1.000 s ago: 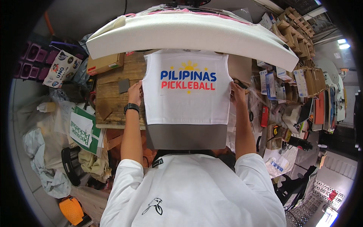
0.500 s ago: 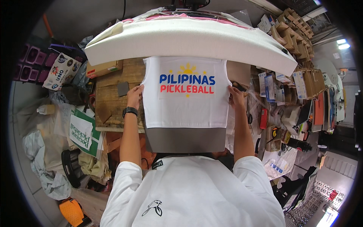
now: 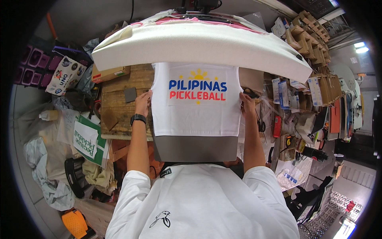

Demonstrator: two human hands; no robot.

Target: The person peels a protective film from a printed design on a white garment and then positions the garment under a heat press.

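A white shirt (image 3: 195, 119) lies flat over a grey heat-press platen (image 3: 195, 149), whose near part shows bare. Its chest carries a print (image 3: 197, 89) of blue and red lettering with a yellow sun, and a faint rectangular outline surrounds it. My left hand (image 3: 143, 103), below a black wristwatch (image 3: 137, 118), is closed on the shirt's left side edge. On the opposite edge, my right hand (image 3: 247, 105) pinches the cloth with its fingertips. The wide cream padded cover (image 3: 199, 49) of the press's upper part overhangs the shirt's far end and hides it.
A wooden table (image 3: 119, 89) extends left of the platen, bearing a small grey square (image 3: 130, 95) and a cardboard box (image 3: 109, 74). Scissors (image 3: 261, 126) lie right of my right hand. Stacked cartons (image 3: 324, 89) crowd the right side. Green-and-white printed sheets (image 3: 89, 139) lie at left.
The whole view has shifted very slightly. Both hands stay at the shirt's side edges, and the shirt keeps its place on the platen.
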